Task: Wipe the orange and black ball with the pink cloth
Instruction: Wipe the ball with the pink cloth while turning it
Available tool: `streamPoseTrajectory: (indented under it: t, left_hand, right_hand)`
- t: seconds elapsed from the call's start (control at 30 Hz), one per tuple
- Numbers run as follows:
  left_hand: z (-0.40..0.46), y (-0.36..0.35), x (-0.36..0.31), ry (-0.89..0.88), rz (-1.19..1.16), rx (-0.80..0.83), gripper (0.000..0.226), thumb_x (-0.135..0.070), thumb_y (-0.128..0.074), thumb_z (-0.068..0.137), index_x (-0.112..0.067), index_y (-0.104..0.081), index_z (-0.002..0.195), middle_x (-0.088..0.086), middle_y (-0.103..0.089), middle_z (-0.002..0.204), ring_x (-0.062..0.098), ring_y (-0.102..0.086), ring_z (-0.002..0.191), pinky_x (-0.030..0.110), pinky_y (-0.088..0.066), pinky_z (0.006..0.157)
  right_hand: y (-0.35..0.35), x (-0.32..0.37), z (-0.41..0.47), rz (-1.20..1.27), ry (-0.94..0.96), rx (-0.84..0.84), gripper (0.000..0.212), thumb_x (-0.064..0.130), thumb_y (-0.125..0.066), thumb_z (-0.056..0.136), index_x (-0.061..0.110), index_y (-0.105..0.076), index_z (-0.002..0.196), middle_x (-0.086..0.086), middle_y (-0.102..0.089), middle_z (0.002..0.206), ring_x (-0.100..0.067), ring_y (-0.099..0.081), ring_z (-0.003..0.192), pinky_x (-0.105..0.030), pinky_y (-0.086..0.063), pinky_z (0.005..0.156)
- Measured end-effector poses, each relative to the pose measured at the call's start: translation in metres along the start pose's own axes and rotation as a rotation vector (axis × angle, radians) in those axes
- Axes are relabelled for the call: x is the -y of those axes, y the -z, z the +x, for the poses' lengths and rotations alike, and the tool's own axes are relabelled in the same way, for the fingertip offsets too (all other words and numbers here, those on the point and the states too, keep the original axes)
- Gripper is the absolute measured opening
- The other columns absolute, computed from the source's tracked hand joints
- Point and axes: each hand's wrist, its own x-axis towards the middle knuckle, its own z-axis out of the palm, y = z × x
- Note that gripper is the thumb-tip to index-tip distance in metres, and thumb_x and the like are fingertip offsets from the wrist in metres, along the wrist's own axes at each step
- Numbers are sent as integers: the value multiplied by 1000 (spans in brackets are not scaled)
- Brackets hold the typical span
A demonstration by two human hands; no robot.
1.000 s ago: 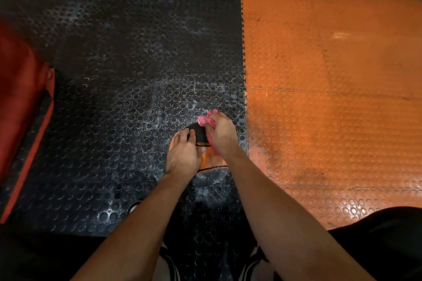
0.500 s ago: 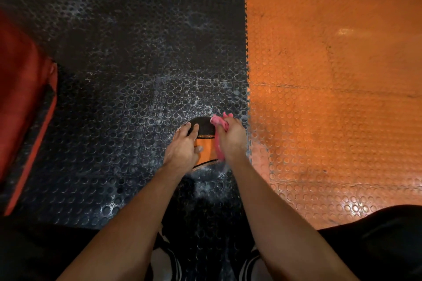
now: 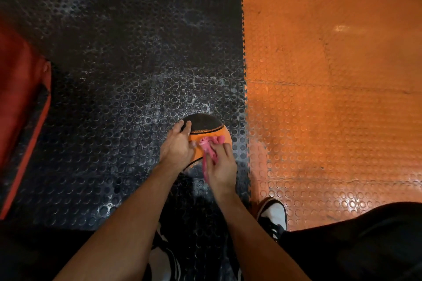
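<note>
I see the ball (image 3: 206,131) on the black studded mat (image 3: 114,98), just beside the seam where the orange mat (image 3: 331,98) begins. My left hand (image 3: 177,146) lies cupped on the ball's left side, fingers spread over the black panel to steady it. My right hand (image 3: 220,165) is closed around the cloth (image 3: 209,146), bunching it and pressing it on the ball's orange panel, on the near right. My worry is roll: the ball sits free on the mat, and a hard stroke away from the left hand could push it over the seam toward the orange mat. The cloth is wadded small, so I judge it could slip from under the fingers, leaving bare skin rubbing. The ball's underside is hidden; it may go unwiped unless I turn it.
</note>
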Motion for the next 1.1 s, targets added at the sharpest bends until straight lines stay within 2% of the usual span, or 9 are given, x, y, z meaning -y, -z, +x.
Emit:
streamPoseTrajectory:
  t: [0.2,0.3,0.37,0.47,0.6,0.73,0.9,1.03,1.1]
  left_hand:
    - [-6,5,-4,20,36,3,69,-40,-54,101,-28,-22,162,8,-23,164,25,-34,144,46,-47,109]
    - [-12,8,-8,-12,70,53,63,-39,-49,104,-46,-19,159,10,-17,165,29,-30,145,53,-48,104]
    - [-12,11,-11,-28,79,89,61,-40,-46,105,-49,-19,158,12,-14,165,31,-28,145,56,-45,104]
    - [-11,12,-10,-18,106,93,65,-45,-49,104,-48,-16,159,15,-13,164,33,-28,145,54,-47,102]
    - [-12,9,-15,21,99,40,65,-42,-51,102,-46,-19,159,16,-19,163,33,-32,143,52,-48,101]
    - [-12,7,-18,49,74,22,66,-43,-53,102,-45,-21,159,18,-21,161,34,-34,142,53,-48,101]
    - [-15,7,-16,32,61,11,62,-43,-52,102,-46,-25,158,15,-24,159,32,-35,139,52,-49,98]
    - [-16,6,-18,50,74,31,64,-45,-54,102,-46,-24,158,14,-23,158,30,-34,138,50,-48,100]
    - [-16,6,-18,59,66,28,64,-44,-54,102,-46,-24,158,14,-23,159,29,-35,138,50,-49,99]
  right_hand:
    - [2,-3,39,38,-197,-111,32,29,-57,107,13,-69,132,-8,-66,127,-17,-63,105,-29,-52,92]
    - [5,-18,75,11,-335,-83,38,36,-56,106,11,-69,131,-11,-71,125,-27,-69,111,-43,-58,98]
    - [5,-25,89,-1,-379,-37,39,37,-57,105,10,-69,130,-13,-73,124,-30,-71,110,-48,-59,95]
    - [5,-16,82,19,-355,-76,38,40,-59,105,10,-70,124,-12,-74,115,-27,-72,99,-41,-61,87]
    - [-2,4,42,44,-246,-121,16,25,-64,102,14,-72,109,-3,-70,104,-19,-66,86,-31,-53,73]
    - [-12,15,4,4,-147,-41,29,20,-70,95,17,-71,124,-2,-63,127,-20,-64,103,-31,-53,86]
    - [0,14,25,31,-121,-96,28,19,-65,100,14,-72,127,-5,-65,125,-12,-61,103,-24,-49,90]
    - [3,-5,78,11,-258,-76,31,38,-61,104,14,-73,119,-6,-71,108,-20,-70,90,-44,-62,81]
    - [5,-15,96,-42,-285,-16,35,45,-60,103,15,-73,115,-6,-74,109,-22,-72,91,-44,-62,82]
